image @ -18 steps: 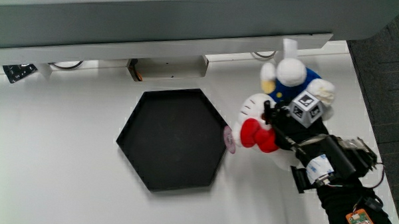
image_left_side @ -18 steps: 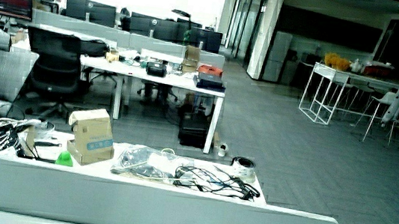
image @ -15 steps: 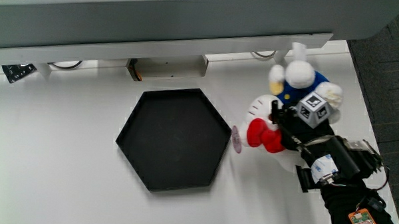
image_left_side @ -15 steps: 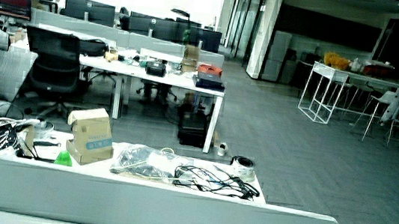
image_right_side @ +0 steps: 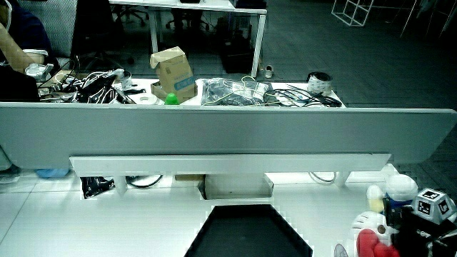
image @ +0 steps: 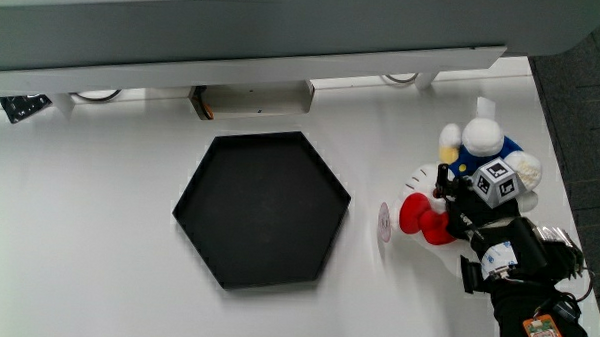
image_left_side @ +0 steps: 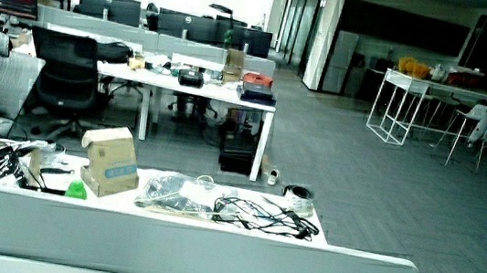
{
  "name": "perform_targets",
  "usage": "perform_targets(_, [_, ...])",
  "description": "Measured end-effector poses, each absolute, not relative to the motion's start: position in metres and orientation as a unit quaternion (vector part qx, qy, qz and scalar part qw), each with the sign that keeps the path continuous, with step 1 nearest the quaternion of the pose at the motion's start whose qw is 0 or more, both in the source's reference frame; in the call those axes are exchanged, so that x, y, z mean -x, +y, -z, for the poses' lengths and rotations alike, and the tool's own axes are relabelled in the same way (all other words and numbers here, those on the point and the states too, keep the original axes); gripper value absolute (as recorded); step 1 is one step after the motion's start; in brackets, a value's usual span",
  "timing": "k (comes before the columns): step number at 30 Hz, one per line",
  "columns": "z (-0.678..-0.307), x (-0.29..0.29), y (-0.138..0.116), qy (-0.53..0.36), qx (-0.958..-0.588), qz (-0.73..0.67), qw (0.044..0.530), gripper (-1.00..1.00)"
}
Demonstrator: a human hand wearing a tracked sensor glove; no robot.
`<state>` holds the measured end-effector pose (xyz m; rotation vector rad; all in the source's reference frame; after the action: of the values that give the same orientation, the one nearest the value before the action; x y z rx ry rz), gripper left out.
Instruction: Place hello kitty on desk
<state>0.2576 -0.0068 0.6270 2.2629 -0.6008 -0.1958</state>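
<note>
So the black-gloved hand (image: 469,206) with the little patterned cube on its back has its grip clamped on the Hello Kitty plush toy (image: 450,184), a white-headed one with a red bow and blue outfit, and it sits near the white bench's (image: 97,241) edge, beside the black hexagonal tray (image: 262,209) but clearly apart from it. Can't tell whether the plush is touching the bench surface. In a side view the plush (image_right_side: 389,207) and hand (image_right_side: 421,232) show beside the tray's (image_right_side: 250,235) corner, under the grey partition (image_right_side: 214,132). No readable writing anywhere; the cube only carries black-and-white marker patterns, and the cardboard box (image_left_side: 110,162) past the partition has a blue label I can't read.
</note>
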Motion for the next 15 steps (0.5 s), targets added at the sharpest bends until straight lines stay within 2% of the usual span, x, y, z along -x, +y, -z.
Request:
perform_targets(7, [-0.637, -0.259, 0.002, -0.221, -0.886, 0.081, 0.401, 0.00])
perform_targets(8, [-0.637, -0.259, 0.004, -0.215, -0.891, 0.088, 0.389, 0.00])
perform_targets(11, [-0.658, -0.271, 0.011, -0.188, -0.892, 0.105, 0.398, 0.00])
perform_targets(15, [-0.645, -0.271, 0.012, -0.189, -0.893, 0.082, 0.400, 0.00])
